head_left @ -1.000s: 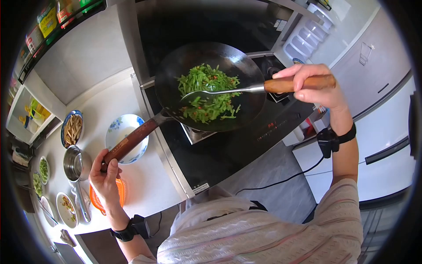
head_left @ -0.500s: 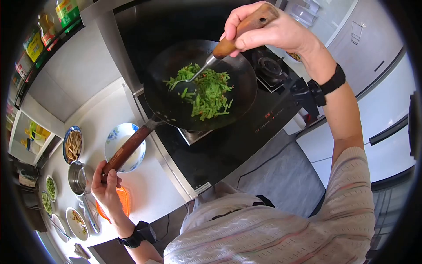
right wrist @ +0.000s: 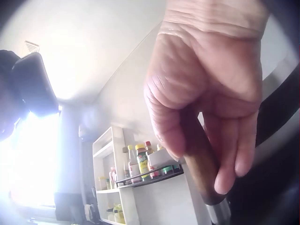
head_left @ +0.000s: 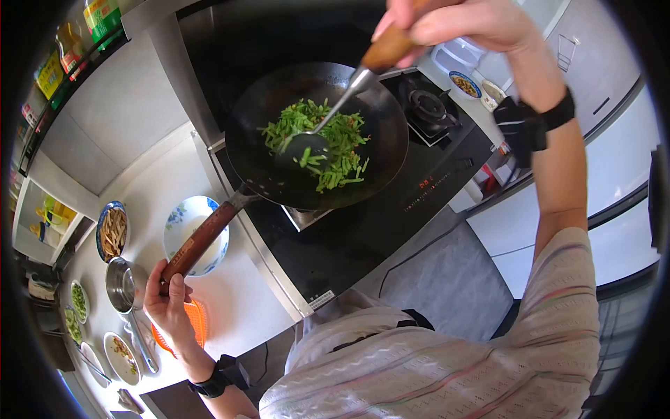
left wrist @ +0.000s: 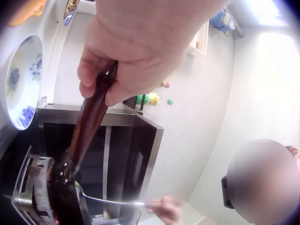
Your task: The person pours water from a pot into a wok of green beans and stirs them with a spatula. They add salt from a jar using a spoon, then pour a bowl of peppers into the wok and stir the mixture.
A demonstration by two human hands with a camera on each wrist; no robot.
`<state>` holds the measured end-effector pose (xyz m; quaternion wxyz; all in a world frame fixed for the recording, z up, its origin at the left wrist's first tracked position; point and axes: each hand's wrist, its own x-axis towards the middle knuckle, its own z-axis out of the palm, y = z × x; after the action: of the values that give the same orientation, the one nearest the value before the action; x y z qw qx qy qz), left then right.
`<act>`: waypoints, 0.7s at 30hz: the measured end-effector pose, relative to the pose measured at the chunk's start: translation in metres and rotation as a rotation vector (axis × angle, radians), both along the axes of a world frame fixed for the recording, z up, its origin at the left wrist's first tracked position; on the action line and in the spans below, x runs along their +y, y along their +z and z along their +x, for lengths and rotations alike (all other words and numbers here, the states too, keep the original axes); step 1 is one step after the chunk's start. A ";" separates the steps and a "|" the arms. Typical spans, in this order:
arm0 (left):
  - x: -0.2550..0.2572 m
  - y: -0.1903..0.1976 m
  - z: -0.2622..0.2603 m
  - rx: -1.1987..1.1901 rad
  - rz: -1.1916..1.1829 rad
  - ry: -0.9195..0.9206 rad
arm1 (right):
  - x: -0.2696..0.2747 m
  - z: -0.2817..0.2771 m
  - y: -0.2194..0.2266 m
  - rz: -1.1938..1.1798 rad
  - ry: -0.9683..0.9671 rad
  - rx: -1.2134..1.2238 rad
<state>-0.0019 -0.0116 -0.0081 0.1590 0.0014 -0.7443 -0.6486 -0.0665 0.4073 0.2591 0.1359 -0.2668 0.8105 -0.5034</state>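
My left hand [head_left: 169,311] grips the end of the brown wooden handle [head_left: 199,241] of a dark wok [head_left: 384,157] on the hob. Its thumb and fingers also show round the handle [left wrist: 91,117] in the left wrist view. My right hand [head_left: 481,26], above the wok's far right side, holds the wooden grip of a wok spatula [head_left: 342,105]. The spatula's metal head lies low among chopped green vegetables [head_left: 347,157] with small red bits. In the right wrist view, fingers wrap the wooden grip [right wrist: 199,164].
A white flowered bowl [head_left: 211,209] stands under the wok handle. Left of it are a plate of brown strips [head_left: 113,232], a steel saucepan [head_left: 124,286], an orange basket [head_left: 200,325] and several small bowls. Another burner [head_left: 427,108] lies right of the wok. Bottles line a wall rack [head_left: 101,17].
My right hand first swung left over the wok, then rose back to the right and away. The spatula head has pushed through the greens, shifting them. My left hand stays on the handle.
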 end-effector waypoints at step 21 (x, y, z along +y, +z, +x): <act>0.001 -0.001 0.002 0.019 0.008 -0.012 | 0.005 0.002 -0.005 0.430 0.132 0.082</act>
<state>-0.0002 -0.0110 -0.0089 0.1620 -0.0085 -0.7401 -0.6527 -0.0647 0.4119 0.2537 0.1892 -0.3046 0.8848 -0.2976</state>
